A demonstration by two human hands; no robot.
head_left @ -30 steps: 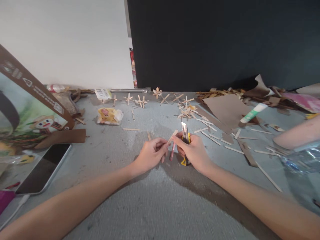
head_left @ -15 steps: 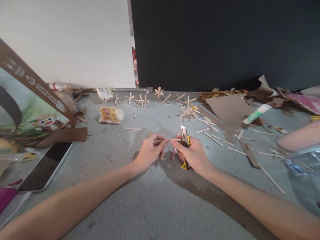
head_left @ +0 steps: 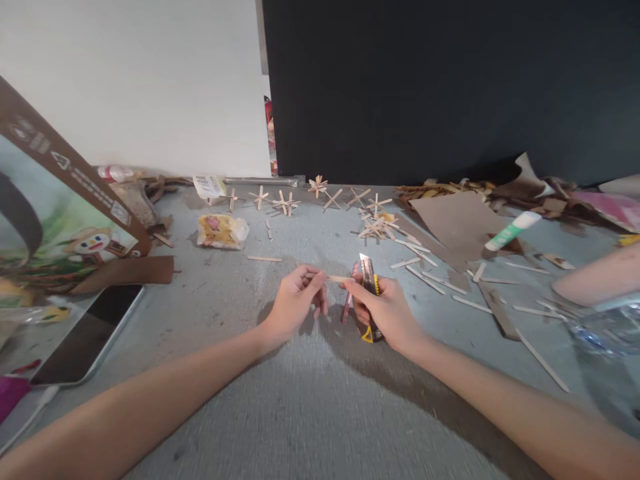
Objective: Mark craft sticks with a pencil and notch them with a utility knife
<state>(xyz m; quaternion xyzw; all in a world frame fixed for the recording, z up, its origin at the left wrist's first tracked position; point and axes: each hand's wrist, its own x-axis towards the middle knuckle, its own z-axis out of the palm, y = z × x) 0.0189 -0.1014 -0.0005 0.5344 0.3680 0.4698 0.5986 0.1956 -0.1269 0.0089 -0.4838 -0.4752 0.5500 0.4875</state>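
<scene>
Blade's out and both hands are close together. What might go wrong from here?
The yellow-and-black utility knife in the right hand has its blade extended near the left hand pinching the thin wooden stick; a slip might nick a finger. The right hand also seems to touch the stick, so its knife grip may be weak.
</scene>
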